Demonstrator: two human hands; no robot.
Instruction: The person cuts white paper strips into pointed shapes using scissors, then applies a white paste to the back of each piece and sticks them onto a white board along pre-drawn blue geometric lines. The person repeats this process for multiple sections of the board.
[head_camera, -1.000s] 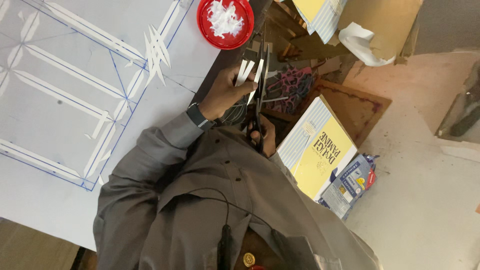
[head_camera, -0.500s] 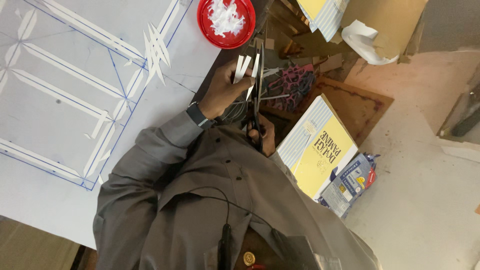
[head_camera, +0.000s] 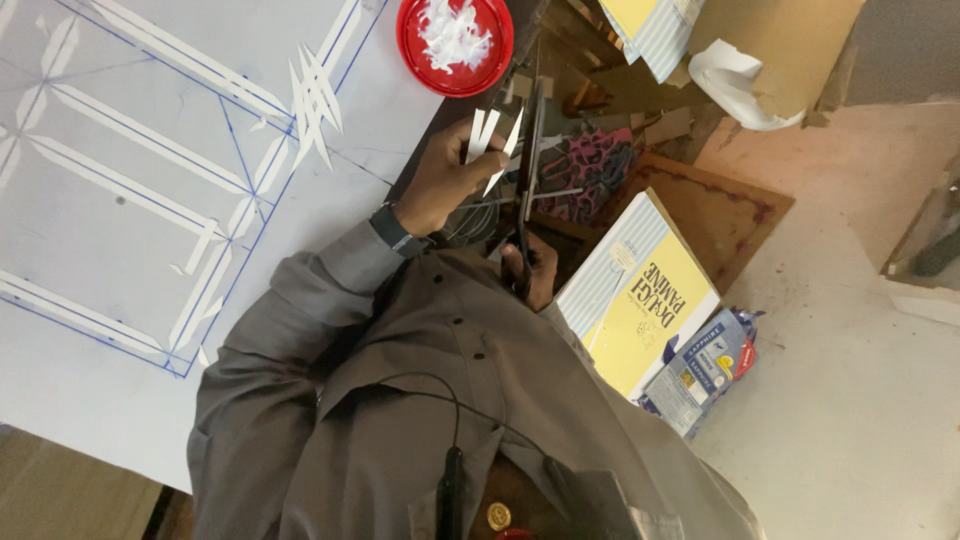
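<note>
My left hand (head_camera: 440, 180), with a dark watch on its wrist, pinches a few narrow white paper strips (head_camera: 492, 140) that fan upward. My right hand (head_camera: 532, 270) sits close to my chest and grips the handles of dark scissors (head_camera: 527, 170). Their long blades point up, right beside the strips. A grey sleeve covers my left arm. A red round dish (head_camera: 410, 45) holding white paper scraps stands just above the hands.
A large white sheet (head_camera: 120, 380) with blue ruled lines and pasted white strips lies at the left. To the right lie a yellow striped box (head_camera: 640, 290), a blue packet (head_camera: 700, 370), a pink patterned cloth (head_camera: 590, 170), a brown board (head_camera: 720, 210) and cardboard (head_camera: 770, 50).
My left hand has shifted the strips slightly. The scissors stay beside them and my right hand has barely moved.
</note>
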